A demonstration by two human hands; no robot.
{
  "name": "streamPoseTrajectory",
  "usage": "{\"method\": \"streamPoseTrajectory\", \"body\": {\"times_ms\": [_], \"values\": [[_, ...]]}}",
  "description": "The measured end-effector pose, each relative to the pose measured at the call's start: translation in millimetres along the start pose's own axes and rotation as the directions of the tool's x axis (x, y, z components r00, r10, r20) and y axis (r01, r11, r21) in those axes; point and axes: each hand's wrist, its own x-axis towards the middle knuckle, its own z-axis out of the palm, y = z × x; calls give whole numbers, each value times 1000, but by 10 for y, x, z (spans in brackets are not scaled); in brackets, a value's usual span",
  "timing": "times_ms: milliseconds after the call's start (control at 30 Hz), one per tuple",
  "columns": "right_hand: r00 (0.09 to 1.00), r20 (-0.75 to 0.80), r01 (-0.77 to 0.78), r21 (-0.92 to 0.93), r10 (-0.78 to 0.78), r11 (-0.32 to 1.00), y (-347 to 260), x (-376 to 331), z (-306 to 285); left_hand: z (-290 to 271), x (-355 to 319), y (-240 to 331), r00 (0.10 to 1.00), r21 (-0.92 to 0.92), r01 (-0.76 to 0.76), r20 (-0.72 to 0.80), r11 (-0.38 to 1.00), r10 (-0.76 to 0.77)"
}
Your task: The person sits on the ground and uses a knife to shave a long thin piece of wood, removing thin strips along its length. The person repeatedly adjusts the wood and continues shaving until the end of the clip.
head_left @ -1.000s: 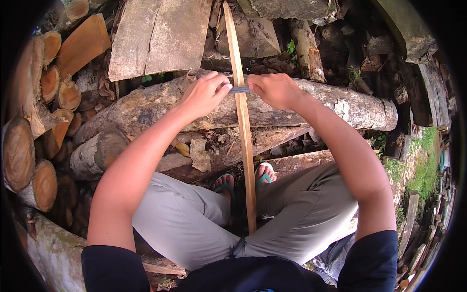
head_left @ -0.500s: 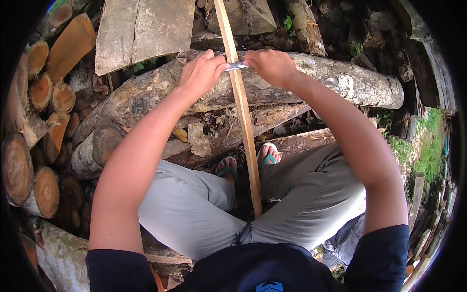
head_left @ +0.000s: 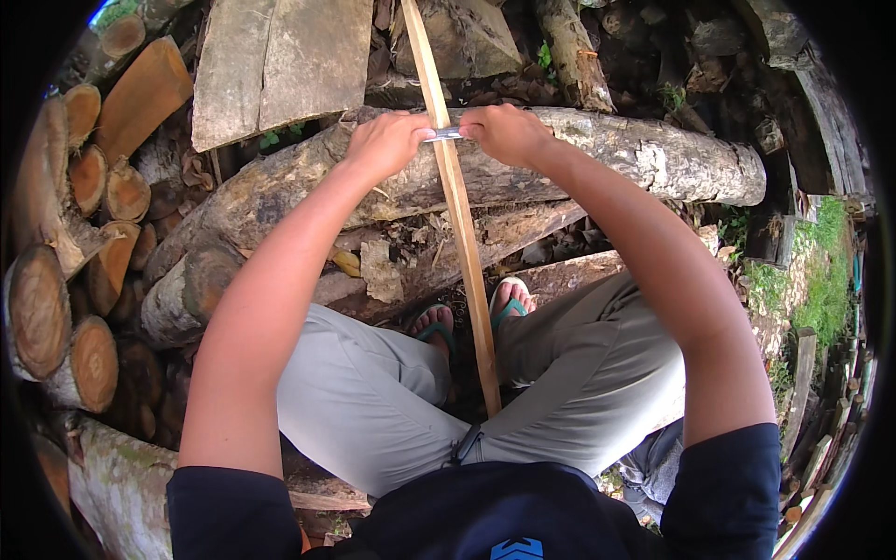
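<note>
A long, narrow wooden strip point(head_left: 464, 217) runs from the far edge, over a thick log, down between my legs. Across it lies a short silver blade-like metal tool point(head_left: 442, 134), touching the strip's upper face. My left hand point(head_left: 385, 146) is closed on the tool's left end and my right hand point(head_left: 509, 135) on its right end, thumbs pressed toward each other. The tool's ends are hidden in my fingers, so its exact kind cannot be made out. Beneath the strip, the barked log point(head_left: 644, 154) stretches from left to right.
Cut logs point(head_left: 91, 364) are stacked at the left. A wide grey plank point(head_left: 280, 70) leans at the far left, and a log piece point(head_left: 574, 54) lies beyond the big log. My sandalled feet point(head_left: 511, 301) are beside the strip. Grass point(head_left: 823, 280) shows at the right.
Both hands and the metal tool have shifted slightly toward me along the strip. My grip on the tool stays the same.
</note>
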Motion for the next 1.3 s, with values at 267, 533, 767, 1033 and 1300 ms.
{"method": "streamPoseTrajectory", "body": {"times_ms": [267,533,767,1033,1300], "values": [[997,17,77,-123,-76,989,-40,-27,-105,-113,17,58,998,101,13,60,995,-19],[997,4,74,-147,-75,986,-69,-90,-29,-150,32,8,992,56,19,127,998,-26],[992,-52,103,-166,-113,981,-92,-197,-2,-118,-72,37,995,154,-70,76,986,59],[989,-124,66,-131,-82,989,-65,-74,-19,-111,34,-16,999,102,45,-35,994,-42],[993,-60,98,-92,-104,991,37,-173,73,-174,-30,100,986,136,-14,165,991,-9]]}}
